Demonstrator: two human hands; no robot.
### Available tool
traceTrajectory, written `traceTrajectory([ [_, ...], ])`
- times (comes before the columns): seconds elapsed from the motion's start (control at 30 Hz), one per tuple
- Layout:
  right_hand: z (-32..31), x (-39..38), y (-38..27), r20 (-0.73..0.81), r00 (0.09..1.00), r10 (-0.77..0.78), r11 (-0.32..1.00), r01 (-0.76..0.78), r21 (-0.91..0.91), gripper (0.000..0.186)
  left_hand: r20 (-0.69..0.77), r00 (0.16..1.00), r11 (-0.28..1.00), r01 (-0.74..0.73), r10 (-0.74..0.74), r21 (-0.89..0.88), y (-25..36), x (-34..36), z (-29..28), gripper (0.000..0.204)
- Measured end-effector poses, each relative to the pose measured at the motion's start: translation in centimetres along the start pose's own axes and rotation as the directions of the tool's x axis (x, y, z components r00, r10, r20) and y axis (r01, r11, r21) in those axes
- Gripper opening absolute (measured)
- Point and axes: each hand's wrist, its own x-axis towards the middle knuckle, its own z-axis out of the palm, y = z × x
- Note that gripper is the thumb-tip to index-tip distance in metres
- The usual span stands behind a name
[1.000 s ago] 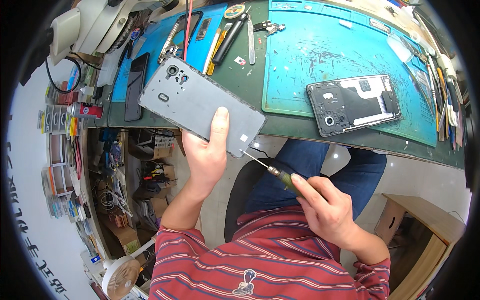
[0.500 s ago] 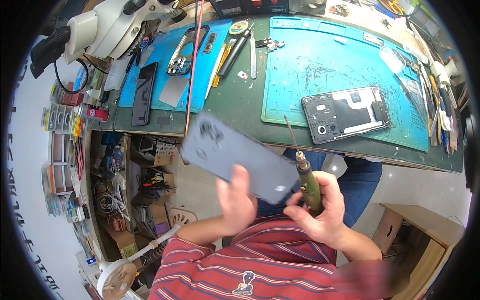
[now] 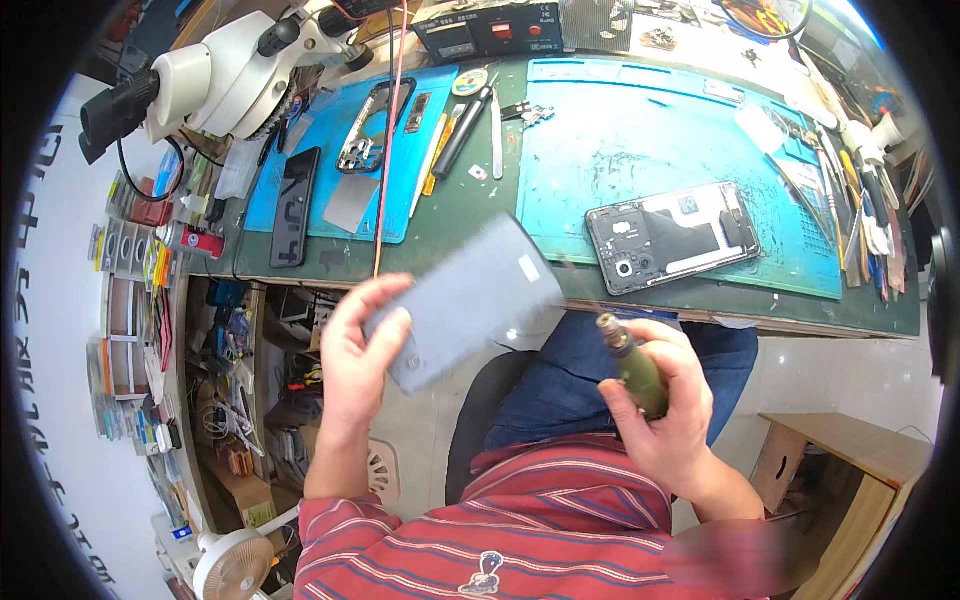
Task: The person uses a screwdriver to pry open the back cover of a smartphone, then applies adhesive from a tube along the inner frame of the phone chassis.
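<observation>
My left hand (image 3: 362, 345) grips the lower left end of a grey-blue phone back cover (image 3: 470, 300), thumb on the face towards me. The cover is held tilted in front of the bench edge, smeared by motion, with a small pale patch near its far corner. My right hand (image 3: 668, 395) is wrapped round a green pen-shaped power tool (image 3: 640, 375) with a brass-coloured collar; its thin bit is blurred and points up and away. Beyond it on the blue mat (image 3: 590, 130) lies an opened phone (image 3: 672, 238), its inside facing up.
A dark phone (image 3: 296, 208), a bare phone frame (image 3: 375, 125) and a grey sheet (image 3: 351, 202) lie on the left blue mat. Tweezers (image 3: 497, 135) and a black rod tool (image 3: 463, 135) are between the mats. A microscope (image 3: 220, 75) stands far left; hand tools (image 3: 870, 200) crowd the right.
The cover has turned round and moved slightly left; its camera end now sits by my left hand, which has closed on it. My right hand has shifted a little right, the tool staying in it.
</observation>
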Motion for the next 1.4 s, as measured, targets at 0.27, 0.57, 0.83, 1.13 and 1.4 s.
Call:
traceTrajectory([
  [0.27,-1.7,-1.2,-0.1,0.2,0.963,0.182,0.982,-0.17,-0.078,0.063,0.153,0.894,0.725,-0.432,0.42,0.536,1.4,5.2,4.5,0.044],
  [0.57,-2.2,-1.5,-0.1,0.345,0.936,0.073,0.992,-0.034,-0.118,0.058,0.742,0.385,0.139,-0.917,0.549,0.373,3.9,3.5,3.1,0.035],
  [0.83,-2.4,-2.3,-0.1,0.392,0.919,-0.036,0.992,0.082,-0.101,0.059,0.809,0.278,0.123,-0.96,0.519,0.251,4.7,3.2,1.0,0.032],
  [1.13,-2.8,-2.6,-1.8,0.385,0.923,-0.024,0.997,0.05,-0.059,0.062,0.76,0.338,0.131,-0.938,0.554,0.321,4.7,1.9,0.2,0.026],
  [1.4,-5.2,-3.4,-0.5,0.342,0.934,0.105,0.982,-0.043,-0.185,0.067,0.66,0.734,0.314,-0.672,0.159,0.671,4.5,2.1,-4.4,0.018],
])
